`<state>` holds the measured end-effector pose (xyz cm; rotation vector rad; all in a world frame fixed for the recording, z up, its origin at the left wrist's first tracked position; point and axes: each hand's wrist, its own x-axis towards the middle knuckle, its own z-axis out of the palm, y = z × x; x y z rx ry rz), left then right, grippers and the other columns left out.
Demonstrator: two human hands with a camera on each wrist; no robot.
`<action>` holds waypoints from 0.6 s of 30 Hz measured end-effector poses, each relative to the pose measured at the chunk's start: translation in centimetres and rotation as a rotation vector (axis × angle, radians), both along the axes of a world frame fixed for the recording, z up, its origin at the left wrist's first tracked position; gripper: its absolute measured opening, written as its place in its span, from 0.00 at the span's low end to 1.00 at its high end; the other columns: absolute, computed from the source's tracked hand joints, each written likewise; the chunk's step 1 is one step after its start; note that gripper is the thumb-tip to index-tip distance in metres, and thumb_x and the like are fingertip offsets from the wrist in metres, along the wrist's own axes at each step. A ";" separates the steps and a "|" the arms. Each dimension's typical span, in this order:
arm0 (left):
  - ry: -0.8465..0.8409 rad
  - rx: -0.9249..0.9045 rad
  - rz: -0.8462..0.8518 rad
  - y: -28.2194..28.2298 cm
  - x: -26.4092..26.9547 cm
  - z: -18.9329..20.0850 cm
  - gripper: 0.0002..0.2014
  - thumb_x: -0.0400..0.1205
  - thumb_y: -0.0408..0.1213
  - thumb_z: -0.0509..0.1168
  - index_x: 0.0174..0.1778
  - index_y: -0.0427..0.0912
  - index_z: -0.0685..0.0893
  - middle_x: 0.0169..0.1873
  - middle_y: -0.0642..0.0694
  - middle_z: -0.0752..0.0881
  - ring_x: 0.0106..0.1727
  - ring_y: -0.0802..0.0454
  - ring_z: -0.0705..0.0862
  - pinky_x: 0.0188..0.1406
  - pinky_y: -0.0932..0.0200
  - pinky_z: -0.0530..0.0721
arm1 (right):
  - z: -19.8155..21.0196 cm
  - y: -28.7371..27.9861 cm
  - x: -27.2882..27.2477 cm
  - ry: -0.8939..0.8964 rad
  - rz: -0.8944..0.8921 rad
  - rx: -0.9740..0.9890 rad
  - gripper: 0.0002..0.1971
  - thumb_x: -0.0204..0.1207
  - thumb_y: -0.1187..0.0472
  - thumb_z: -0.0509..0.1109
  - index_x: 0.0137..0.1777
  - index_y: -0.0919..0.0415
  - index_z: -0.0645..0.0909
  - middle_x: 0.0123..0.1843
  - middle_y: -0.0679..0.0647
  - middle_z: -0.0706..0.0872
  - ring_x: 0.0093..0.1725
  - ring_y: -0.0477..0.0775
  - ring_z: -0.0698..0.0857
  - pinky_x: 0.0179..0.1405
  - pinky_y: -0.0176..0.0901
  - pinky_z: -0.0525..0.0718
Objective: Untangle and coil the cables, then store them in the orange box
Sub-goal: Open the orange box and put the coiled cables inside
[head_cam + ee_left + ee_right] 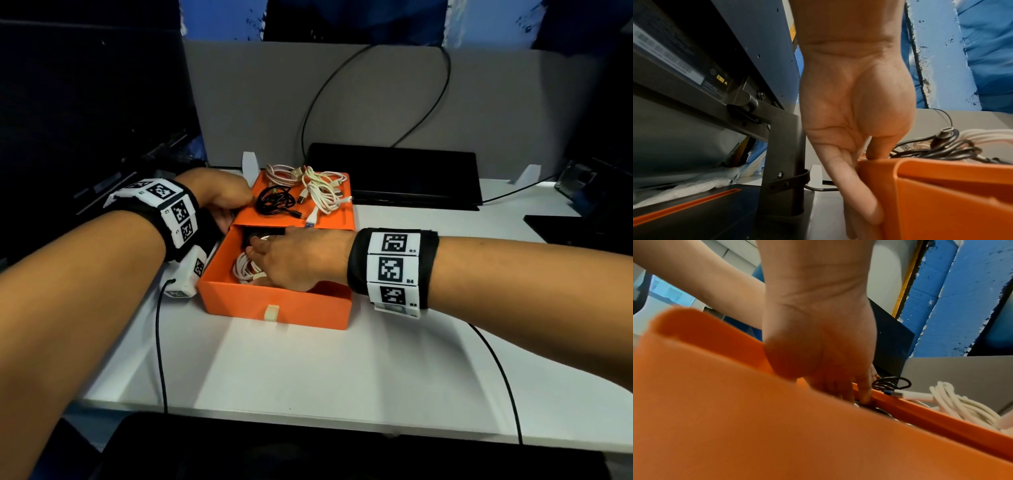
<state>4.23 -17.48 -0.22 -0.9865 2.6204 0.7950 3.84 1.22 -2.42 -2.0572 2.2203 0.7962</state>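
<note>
Orange rectangular box, drawer type (274,301): on the white tabletop (308,370), drawer pulled toward the person, small pale tab on its front wall. Contents: coiled white cable (245,269) and a black cable (255,236) at the back, partly hidden. On the orange sleeve top (337,214): loose black cable bundle (275,200), tangled white cables (323,190), pink braided cable (281,174). Right hand (294,260): inside the drawer, fingers extended onto the cables; whether its grip is clamped on anything cannot be told. Left hand (855,113): grip clamped on the sleeve's left edge, thumb on top, fingers down the side. Behind: grey partition (376,102), black flat device (411,178).
</note>
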 end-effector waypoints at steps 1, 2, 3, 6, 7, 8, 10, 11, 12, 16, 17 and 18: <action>-0.001 -0.001 -0.005 -0.1 0.0 -0.1 0.19 0.92 0.36 0.51 0.68 0.26 0.81 0.42 0.27 0.90 0.27 0.40 0.91 0.20 0.53 0.89 | -0.1 -0.1 -0.1 0.025 0.027 -0.025 0.36 0.91 0.38 0.47 0.92 0.61 0.53 0.92 0.59 0.55 0.88 0.63 0.62 0.83 0.62 0.67; 0.001 -0.004 -0.012 -0.1 0.0 -0.2 0.19 0.92 0.36 0.51 0.67 0.26 0.81 0.42 0.28 0.90 0.26 0.41 0.91 0.20 0.53 0.89 | 0.0 -0.2 -0.2 0.042 0.062 -0.057 0.36 0.91 0.37 0.48 0.90 0.60 0.59 0.90 0.58 0.60 0.86 0.62 0.65 0.81 0.61 0.68; 0.004 -0.005 -0.014 -0.2 0.0 -0.2 0.19 0.92 0.35 0.51 0.65 0.27 0.82 0.41 0.29 0.90 0.25 0.42 0.91 0.20 0.53 0.89 | 0.3 -0.2 -0.3 0.032 0.093 -0.099 0.35 0.90 0.36 0.49 0.88 0.60 0.66 0.88 0.57 0.64 0.83 0.62 0.67 0.80 0.59 0.69; 0.001 0.021 -0.029 -0.6 -0.2 -0.3 0.16 0.90 0.34 0.55 0.60 0.25 0.84 0.30 0.36 0.89 0.22 0.45 0.88 0.19 0.55 0.87 | 2.3 0.0 -1.5 -0.146 0.111 -0.310 0.32 0.88 0.34 0.53 0.72 0.57 0.84 0.76 0.58 0.78 0.72 0.60 0.79 0.68 0.54 0.79; 0.004 0.034 -0.031 -0.8 -0.3 -0.3 0.15 0.90 0.34 0.56 0.57 0.26 0.84 0.26 0.39 0.88 0.21 0.46 0.87 0.19 0.56 0.87 | 3.2 0.1 -2.3 -0.194 0.095 -0.422 0.29 0.88 0.35 0.55 0.65 0.56 0.87 0.69 0.57 0.83 0.65 0.60 0.83 0.61 0.53 0.83; 0.005 0.043 -0.031 -0.8 -0.3 -0.3 0.14 0.90 0.34 0.57 0.54 0.28 0.84 0.25 0.39 0.88 0.21 0.46 0.87 0.19 0.56 0.87 | 4.2 0.4 -3.3 -0.216 0.048 -0.545 0.25 0.88 0.37 0.57 0.58 0.54 0.87 0.62 0.56 0.86 0.59 0.60 0.86 0.52 0.52 0.84; 0.001 0.052 -0.029 -0.8 -0.3 -0.2 0.14 0.91 0.34 0.56 0.56 0.29 0.84 0.31 0.34 0.91 0.25 0.43 0.90 0.22 0.53 0.90 | 5.8 1.2 -5.7 -0.226 -0.137 -0.733 0.17 0.88 0.40 0.61 0.46 0.50 0.81 0.47 0.52 0.85 0.47 0.59 0.86 0.38 0.47 0.78; -0.005 0.050 -0.030 -0.8 -0.4 -0.2 0.15 0.91 0.34 0.55 0.60 0.28 0.84 0.38 0.29 0.92 0.28 0.40 0.91 0.23 0.51 0.91 | 6.1 1.7 -6.9 -0.208 -0.241 -0.763 0.17 0.87 0.39 0.62 0.44 0.50 0.77 0.42 0.50 0.83 0.43 0.57 0.84 0.34 0.45 0.74; -0.010 0.047 -0.028 -0.8 -0.5 -0.2 0.16 0.91 0.34 0.54 0.63 0.27 0.83 0.43 0.26 0.92 0.29 0.38 0.92 0.24 0.50 0.91 | 5.9 2.0 -7.9 -0.179 -0.327 -0.745 0.19 0.86 0.36 0.63 0.44 0.51 0.77 0.41 0.49 0.81 0.41 0.55 0.83 0.31 0.44 0.73; -0.009 0.031 -0.017 -0.9 -0.7 -0.3 0.18 0.92 0.34 0.53 0.68 0.27 0.81 0.46 0.24 0.91 0.31 0.36 0.92 0.23 0.50 0.90 | 3.4 2.2 -9.8 -0.148 -0.431 -0.581 0.20 0.84 0.37 0.66 0.45 0.54 0.78 0.45 0.51 0.84 0.45 0.56 0.86 0.36 0.47 0.80; -0.010 0.031 -0.015 -0.9 -0.7 -0.3 0.18 0.92 0.35 0.53 0.68 0.27 0.81 0.46 0.24 0.91 0.32 0.36 0.93 0.23 0.50 0.90 | 3.1 2.2 -10.1 -0.182 -0.433 -0.578 0.18 0.85 0.39 0.67 0.44 0.54 0.79 0.44 0.50 0.84 0.45 0.56 0.86 0.36 0.47 0.79; -0.012 0.032 -0.014 -0.9 -0.7 -0.2 0.18 0.92 0.35 0.53 0.68 0.28 0.81 0.46 0.24 0.91 0.32 0.36 0.93 0.24 0.50 0.90 | 3.1 2.3 -10.3 -0.224 -0.442 -0.585 0.17 0.85 0.42 0.67 0.42 0.54 0.79 0.42 0.50 0.83 0.45 0.56 0.86 0.34 0.46 0.77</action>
